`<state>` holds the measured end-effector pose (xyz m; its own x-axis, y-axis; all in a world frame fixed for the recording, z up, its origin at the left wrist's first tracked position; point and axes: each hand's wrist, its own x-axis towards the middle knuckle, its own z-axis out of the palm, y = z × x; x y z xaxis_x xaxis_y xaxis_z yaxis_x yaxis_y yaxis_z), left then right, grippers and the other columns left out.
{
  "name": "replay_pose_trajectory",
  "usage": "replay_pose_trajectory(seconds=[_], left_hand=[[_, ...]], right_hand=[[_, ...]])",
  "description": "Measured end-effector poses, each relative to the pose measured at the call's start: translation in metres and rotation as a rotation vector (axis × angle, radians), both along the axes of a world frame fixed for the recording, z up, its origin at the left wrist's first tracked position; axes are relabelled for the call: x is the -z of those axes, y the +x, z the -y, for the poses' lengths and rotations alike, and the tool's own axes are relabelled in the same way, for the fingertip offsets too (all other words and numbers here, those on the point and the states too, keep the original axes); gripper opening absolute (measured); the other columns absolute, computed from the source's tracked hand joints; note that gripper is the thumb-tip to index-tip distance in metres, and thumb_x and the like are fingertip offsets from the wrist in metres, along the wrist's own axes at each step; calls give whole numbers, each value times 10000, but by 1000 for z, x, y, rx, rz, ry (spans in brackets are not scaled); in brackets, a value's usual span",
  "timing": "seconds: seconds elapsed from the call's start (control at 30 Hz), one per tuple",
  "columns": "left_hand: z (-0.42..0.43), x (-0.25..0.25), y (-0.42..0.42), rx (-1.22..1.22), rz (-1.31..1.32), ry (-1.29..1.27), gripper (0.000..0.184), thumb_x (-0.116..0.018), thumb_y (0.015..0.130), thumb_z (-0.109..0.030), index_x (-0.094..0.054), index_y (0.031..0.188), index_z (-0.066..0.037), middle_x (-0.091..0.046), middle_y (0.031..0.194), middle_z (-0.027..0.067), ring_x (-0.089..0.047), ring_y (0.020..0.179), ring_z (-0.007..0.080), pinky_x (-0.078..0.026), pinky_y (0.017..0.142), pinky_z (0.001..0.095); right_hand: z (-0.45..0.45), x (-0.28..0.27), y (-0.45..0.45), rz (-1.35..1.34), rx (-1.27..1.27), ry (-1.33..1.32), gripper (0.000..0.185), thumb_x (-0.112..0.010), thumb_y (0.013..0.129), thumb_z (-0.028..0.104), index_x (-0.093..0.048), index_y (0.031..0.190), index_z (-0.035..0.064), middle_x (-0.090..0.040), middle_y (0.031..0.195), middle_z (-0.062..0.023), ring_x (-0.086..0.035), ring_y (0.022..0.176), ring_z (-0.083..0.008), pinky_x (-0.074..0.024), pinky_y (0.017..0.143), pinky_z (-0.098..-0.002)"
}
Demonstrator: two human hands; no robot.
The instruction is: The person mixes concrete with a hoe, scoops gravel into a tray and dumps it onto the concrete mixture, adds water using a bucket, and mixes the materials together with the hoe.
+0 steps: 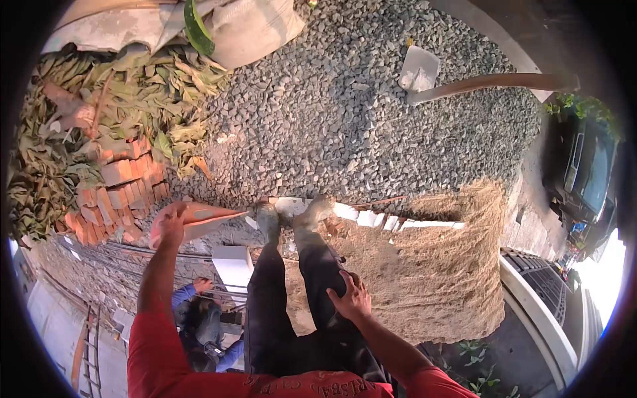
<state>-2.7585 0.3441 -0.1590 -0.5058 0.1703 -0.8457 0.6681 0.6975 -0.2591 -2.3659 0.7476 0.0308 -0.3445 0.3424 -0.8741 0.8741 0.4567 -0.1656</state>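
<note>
Orange basin (192, 217), or something much like one, sits tilted at the near left corner of the gravel heap (312, 119). Left hand (171, 224) has it by the rim, fingers over the edge; whether it bears the weight or just steadies it, cannot tell. Right hand (352, 300) let go of everything, fingers spread, resting on the thigh at the heap's near side.

Handling, my judgement: one-handed rim hold would let the basin twist if loaded; a second hand on the opposite rim should keep it level. Feet want settling first. Shoes (269, 221) stand at the heap's near edge, on or beside rough blocks, so footing looks uneven.

Edges: stacked bricks (119, 192) crowd the heap's left side, close by the basin, with dry leaves (133, 79) beyond. White-topped row of bricks (398, 223) and sand (431, 278) border the heap's near right. Hoe (491, 85) lies across its far right, handle a snag.

Room: widest over the heap's middle. Tightest behind-left of the heap, where another person (215, 325) works low beside a white box (232, 266); swing clear of there.
</note>
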Motion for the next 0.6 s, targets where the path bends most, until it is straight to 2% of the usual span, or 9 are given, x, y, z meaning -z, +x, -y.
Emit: replay_pose_trajectory(seconds=[0.03, 0.07, 0.17, 0.2, 0.27, 0.33, 0.4, 0.5, 0.6], left_hand=[[9, -38, -2, -2, -19, 0, 735, -622, 840, -73, -397, 1502, -299, -382, 1443, 138, -532, 1179, 386, -538, 881, 482], [-27, -120, -5, -84, -75, 26, 771, -641, 814, -51, -381, 1513, -245, -366, 1443, 154, -503, 1205, 410, -533, 903, 487], [-21, -239, -11, -199, -303, 348, 901, -665, 769, -42, -281, 1553, -265, -316, 1492, 176, -397, 1316, 480, -508, 982, 513], [-31, -279, -16, -275, -344, 359, 885, -638, 788, -18, -271, 1556, -259, -311, 1515, 182, -410, 1307, 491, -492, 994, 531], [-64, -367, -23, -360, -363, 572, 853, -580, 803, 34, -275, 1563, -203, -410, 1480, 227, -469, 1275, 481, -461, 990, 538], [-86, -412, -36, -400, -432, 878, 708, -534, 799, 46, -400, 1488, -46, -520, 1371, 274, -485, 1257, 478, -436, 987, 539], [-83, -416, -64, -570, -458, 823, 652, -528, 808, 31, -411, 1449, 26, -536, 1339, 312, -537, 1204, 477, -450, 982, 510], [-143, -461, -91, -752, -446, 985, 540, -493, 871, -4, -449, 1406, 48, -536, 1366, 265, -534, 1216, 434, -437, 1006, 468], [-186, -452, -146, -836, -275, 1520, 495, -498, 917, -35, -443, 1398, 70, -548, 1352, 241, -553, 1188, 369, -432, 1014, 432]], right_hand=[[-7, 3, 3, -2, 57, -28, 772, -715, 834, 456, -402, 1465, 140, -462, 1430, -173, -456, 1309, -390, -389, 1083, -489], [-15, -8, -2, -9, 119, -53, 783, -709, 839, 463, -393, 1475, 134, -454, 1442, -180, -443, 1325, -395, -382, 1094, -487], [-75, -64, -60, -161, 55, 225, 816, -713, 852, 450, -358, 1502, 106, -421, 1475, -216, -410, 1367, -401, -373, 1116, -466], [-109, -53, -72, -477, 233, 354, 841, -708, 856, 474, -339, 1520, 112, -350, 1536, -214, -381, 1389, -421, -362, 1121, -471], [-216, -137, -149, -853, 618, 565, 683, -607, 967, 397, -372, 1460, -13, -407, 1467, -277, -402, 1360, -432, -326, 1134, -476], [-330, -172, -197, -1051, 1159, 622, 702, -539, 995, 473, -403, 1449, -44, -426, 1460, -279, -405, 1367, -409, -324, 1137, -439], [-425, -200, -237, -978, 1410, 547, 784, -467, 989, 591, -337, 1499, 9, -424, 1496, -206, -482, 1319, -342, -451, 1038, -418], [-498, -214, -287, -904, 1423, 417, 733, -487, 963, 629, -482, 1402, 42, -526, 1400, -180, -547, 1234, -368, -534, 895, -518], [-531, -190, -315, -734, 1169, 299, 617, -567, 932, 589, -645, 1186, 32, -640, 1200, -182, -632, 1076, -385, -582, 745, -547]])
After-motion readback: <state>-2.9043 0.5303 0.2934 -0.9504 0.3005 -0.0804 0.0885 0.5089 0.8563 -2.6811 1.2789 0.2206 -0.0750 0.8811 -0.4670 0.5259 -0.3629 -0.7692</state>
